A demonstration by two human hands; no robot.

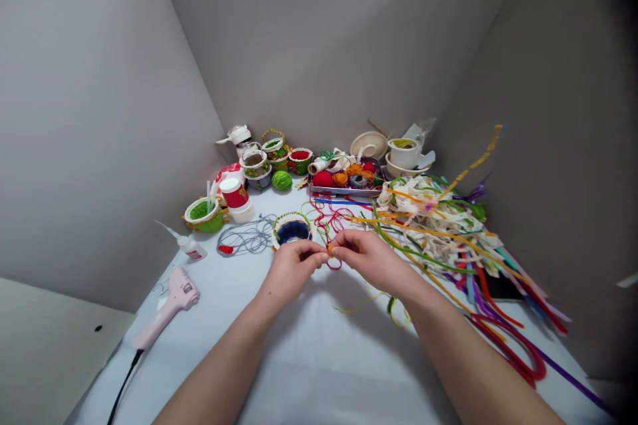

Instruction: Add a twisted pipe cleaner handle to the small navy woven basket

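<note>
My left hand [294,269] and my right hand [369,257] meet over the middle of the table, thumbs and forefingers pinched together. Between the fingertips is a small orange piece [329,250], too small to name for certain. Red yarn [335,267] loops just below the fingers, and more red yarn trails behind them toward the tray. Directly behind my left hand stands a small round basket [292,229] with a dark blue inside and a green and white rim, partly hidden by that hand. A thin yellow-green strand [356,309] lies by my right forearm.
On the left are a pink glue gun [169,305], a glue bottle [191,247], grey cord [249,236] and a green basket [205,214]. A tray [343,191] of yarn balls stands behind. Pipe cleaners and cream strips [428,212] heap up at right.
</note>
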